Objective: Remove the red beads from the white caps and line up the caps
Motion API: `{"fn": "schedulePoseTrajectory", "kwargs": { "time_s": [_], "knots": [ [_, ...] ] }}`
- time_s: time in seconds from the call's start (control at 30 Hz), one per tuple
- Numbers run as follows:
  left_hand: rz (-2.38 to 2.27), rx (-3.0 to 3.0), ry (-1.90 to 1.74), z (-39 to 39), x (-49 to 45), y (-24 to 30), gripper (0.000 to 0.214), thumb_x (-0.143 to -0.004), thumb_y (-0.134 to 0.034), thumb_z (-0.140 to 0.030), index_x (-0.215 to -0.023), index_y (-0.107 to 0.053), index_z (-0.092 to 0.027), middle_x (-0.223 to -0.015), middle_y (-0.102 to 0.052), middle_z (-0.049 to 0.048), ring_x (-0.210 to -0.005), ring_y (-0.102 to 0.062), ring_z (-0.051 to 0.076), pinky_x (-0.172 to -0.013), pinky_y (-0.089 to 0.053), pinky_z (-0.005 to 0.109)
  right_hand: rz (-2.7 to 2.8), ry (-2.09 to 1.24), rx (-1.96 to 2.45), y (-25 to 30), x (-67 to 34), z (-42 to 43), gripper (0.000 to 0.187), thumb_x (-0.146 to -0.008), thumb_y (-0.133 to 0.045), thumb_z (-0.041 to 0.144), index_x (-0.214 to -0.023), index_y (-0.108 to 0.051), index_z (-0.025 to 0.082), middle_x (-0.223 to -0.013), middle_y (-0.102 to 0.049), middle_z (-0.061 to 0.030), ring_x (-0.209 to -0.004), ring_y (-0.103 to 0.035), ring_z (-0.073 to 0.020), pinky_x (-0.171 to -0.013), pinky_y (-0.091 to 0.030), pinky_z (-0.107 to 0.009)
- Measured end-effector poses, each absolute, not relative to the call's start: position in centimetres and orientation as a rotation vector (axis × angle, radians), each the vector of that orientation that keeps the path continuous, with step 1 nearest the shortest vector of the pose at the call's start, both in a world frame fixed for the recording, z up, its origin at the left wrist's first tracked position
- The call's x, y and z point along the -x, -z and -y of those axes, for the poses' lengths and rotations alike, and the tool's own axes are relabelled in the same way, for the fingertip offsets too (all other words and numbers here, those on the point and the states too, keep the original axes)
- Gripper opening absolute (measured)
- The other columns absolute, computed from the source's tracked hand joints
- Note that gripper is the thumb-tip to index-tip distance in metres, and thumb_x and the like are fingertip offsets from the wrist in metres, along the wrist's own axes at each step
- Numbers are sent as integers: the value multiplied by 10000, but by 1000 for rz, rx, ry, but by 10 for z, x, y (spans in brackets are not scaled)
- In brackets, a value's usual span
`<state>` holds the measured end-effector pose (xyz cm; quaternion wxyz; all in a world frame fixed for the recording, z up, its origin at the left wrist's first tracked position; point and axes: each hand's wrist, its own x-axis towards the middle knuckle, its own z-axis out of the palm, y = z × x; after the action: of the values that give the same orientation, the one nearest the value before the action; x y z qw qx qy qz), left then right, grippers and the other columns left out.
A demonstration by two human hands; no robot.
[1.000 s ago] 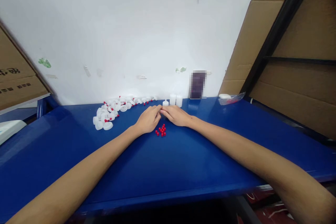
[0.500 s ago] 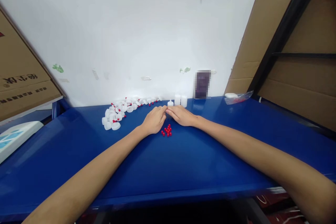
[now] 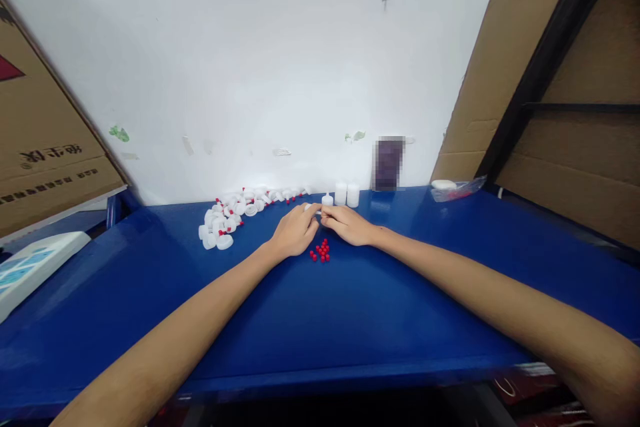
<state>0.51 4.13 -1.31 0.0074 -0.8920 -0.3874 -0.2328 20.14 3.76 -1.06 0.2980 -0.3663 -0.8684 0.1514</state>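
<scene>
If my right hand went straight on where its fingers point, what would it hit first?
Your right hand would probably meet the small white piece by the fingers of your left hand first, though depth is unclear and they may be touching.

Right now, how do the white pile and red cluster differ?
Colour: the white pile has red bits mixed in; the red cluster is all red.
Size: the white pile's pieces are mostly larger than the red cluster's.
Spread: the white pile sprawls out towards the wall; the red cluster sits compact.
Both lie on the blue table.
</scene>
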Motion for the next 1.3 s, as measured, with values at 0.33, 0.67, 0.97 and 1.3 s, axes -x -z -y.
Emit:
{"fn": "schedulePoseTrajectory", "kwargs": {
  "time_s": [0.33, 0.67, 0.97, 1.3],
  "knots": [
    [1324, 2702, 650, -40, -7, 13, 389, -961, -367, -251, -1302, -547, -198, -1127, -640, 102, -1029, -571, 267, -921, -468, 417, 2362, -292, 1084, 13, -200, -36, 280, -857, -528, 252, -611, -407, 199, -554, -436, 56, -530, -393, -99, -566, -239, -267],
    [1344, 2651, 581, -40, -8, 14, 397, -969, -365, -252, -1309, -560, -190, -1148, -632, 113, -1044, -570, 271, -944, -461, 415, 2393, -272, 1170, 13, -199, -36, 313, -837, -556, 298, -571, -431, 192, -530, -457, 53, -516, -399, -98, -555, -229, -267],
    [1322, 2651, 579, -40, -7, 14, 394, -971, -348, -247, -1299, -559, -194, -1132, -629, 111, -1033, -568, 264, -949, -458, 415, 2424, -314, 1073, 13, -202, -39, 171, -850, -472, 200, -690, -531, 194, -683, -582, 7, -642, -510, -139, -643, -315, -268],
    [1329, 2657, 579, -40, -7, 14, 382, -967, -372, -268, -1289, -564, -200, -1141, -633, 109, -1027, -567, 265, -947, -460, 421, 2477, -305, 879, 11, -202, -33, 142, -836, -486, 175, -703, -535, 188, -758, -615, -16, -688, -512, -148, -674, -348, -274]
  ]
}}
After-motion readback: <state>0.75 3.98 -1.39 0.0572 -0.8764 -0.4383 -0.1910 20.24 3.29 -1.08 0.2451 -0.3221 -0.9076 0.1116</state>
